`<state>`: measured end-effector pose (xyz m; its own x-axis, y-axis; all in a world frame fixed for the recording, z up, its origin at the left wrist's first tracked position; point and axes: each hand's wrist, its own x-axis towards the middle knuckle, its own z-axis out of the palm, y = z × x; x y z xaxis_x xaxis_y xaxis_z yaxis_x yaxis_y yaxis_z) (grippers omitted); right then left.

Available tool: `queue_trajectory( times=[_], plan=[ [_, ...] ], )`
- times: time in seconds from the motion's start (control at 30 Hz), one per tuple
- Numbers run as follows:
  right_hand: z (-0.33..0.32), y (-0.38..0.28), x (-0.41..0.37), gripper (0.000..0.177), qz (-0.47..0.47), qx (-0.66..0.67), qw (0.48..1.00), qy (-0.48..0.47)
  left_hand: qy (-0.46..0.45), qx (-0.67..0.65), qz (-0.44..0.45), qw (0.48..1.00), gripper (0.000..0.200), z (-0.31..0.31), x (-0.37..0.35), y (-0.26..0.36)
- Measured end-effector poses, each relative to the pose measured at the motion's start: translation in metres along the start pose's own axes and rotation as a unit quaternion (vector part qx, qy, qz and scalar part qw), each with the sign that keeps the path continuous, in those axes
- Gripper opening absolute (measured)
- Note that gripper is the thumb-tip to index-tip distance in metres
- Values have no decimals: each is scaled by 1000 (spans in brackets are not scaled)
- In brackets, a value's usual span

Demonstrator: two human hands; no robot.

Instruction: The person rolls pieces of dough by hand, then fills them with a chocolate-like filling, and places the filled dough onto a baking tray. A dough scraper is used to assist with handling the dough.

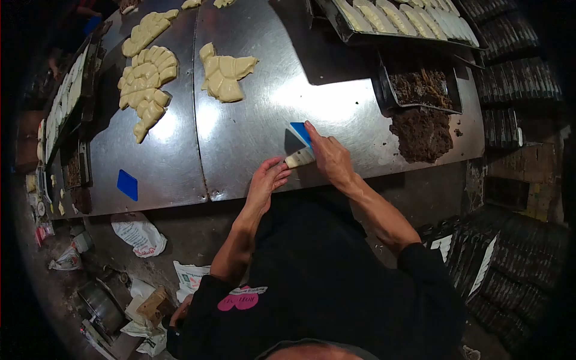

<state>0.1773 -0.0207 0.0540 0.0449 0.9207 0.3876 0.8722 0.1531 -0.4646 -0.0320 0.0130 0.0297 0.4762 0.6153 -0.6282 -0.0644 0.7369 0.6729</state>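
Observation:
Near the front edge of the metal table, my right hand is closed round a blue scraper, held tilted. A small pale piece of dough lies just below the scraper, between my hands. The fingers of my left hand are curled towards the left end of this piece, and their tips touch it. A lump of pale dough rests farther back on the table. To the right sits a mound of dark brown filling, in front of a metal tray of dark filling.
Several dough pieces lie on the left part of the table, with a blue scraper near its edge. Trays of pale shaped dough stand at back right and far left. Stacked dark trays stand right. A co-worker's arm shows at upper left.

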Motion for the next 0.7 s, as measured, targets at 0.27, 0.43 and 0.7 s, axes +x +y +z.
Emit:
queue_trajectory(
  times=[0.27, 0.43, 0.7],
  plan=[
    [-1, 44, 16, 57, 125, 118, 984, -48, 18, -37, 5, 999, 40, 4, -5, -1],
    [-17, 105, 30, 57, 253, 196, 948, 4, 38, -19, 31, 999, 41, -2, -11, -4],
    [-19, 89, 5, 75, 228, -136, 964, -2, 45, -15, 49, 998, 41, -11, -14, -11]
  ],
)
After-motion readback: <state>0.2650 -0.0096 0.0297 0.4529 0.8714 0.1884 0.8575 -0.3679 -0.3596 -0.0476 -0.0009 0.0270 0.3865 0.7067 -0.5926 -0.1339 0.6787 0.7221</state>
